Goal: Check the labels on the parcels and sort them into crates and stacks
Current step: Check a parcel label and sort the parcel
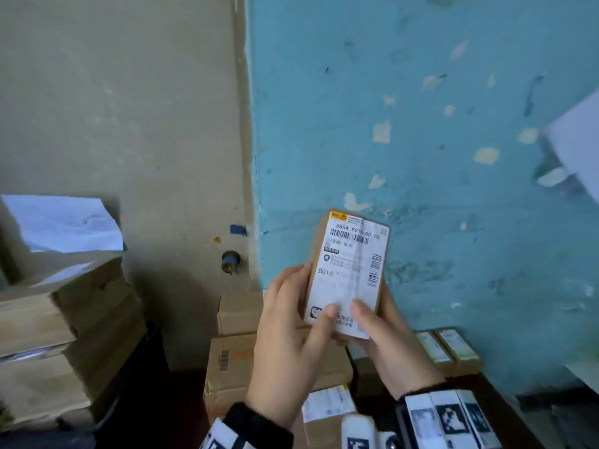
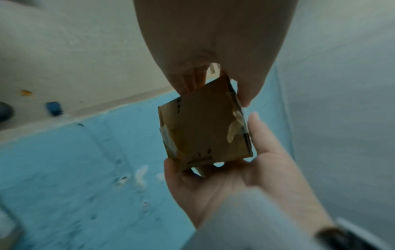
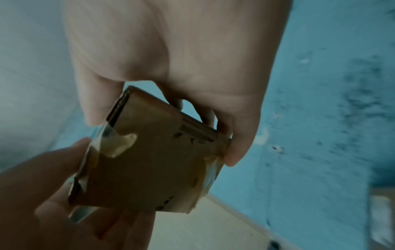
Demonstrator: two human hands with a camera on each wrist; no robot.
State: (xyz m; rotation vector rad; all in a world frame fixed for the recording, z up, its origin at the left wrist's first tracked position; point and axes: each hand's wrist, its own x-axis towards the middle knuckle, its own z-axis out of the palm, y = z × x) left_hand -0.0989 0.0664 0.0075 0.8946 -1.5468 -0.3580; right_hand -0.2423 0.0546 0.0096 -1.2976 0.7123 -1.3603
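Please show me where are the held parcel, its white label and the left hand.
held parcel [image 3: 149, 169]: right wrist view, on its bare brown back.
white label [image 1: 348, 277]: head view, on its middle.
left hand [image 1: 285, 345]: head view, on its back.

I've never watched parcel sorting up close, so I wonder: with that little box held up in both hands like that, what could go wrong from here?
1. The small parcel is held in the air, above other boxes, only at its lower end by the left hand and right hand; it might slip and drop.
2. Both thumbs lie on the label's bottom part, so that print could be misread.
3. Tape on the parcel's back looks peeling, so it might catch.
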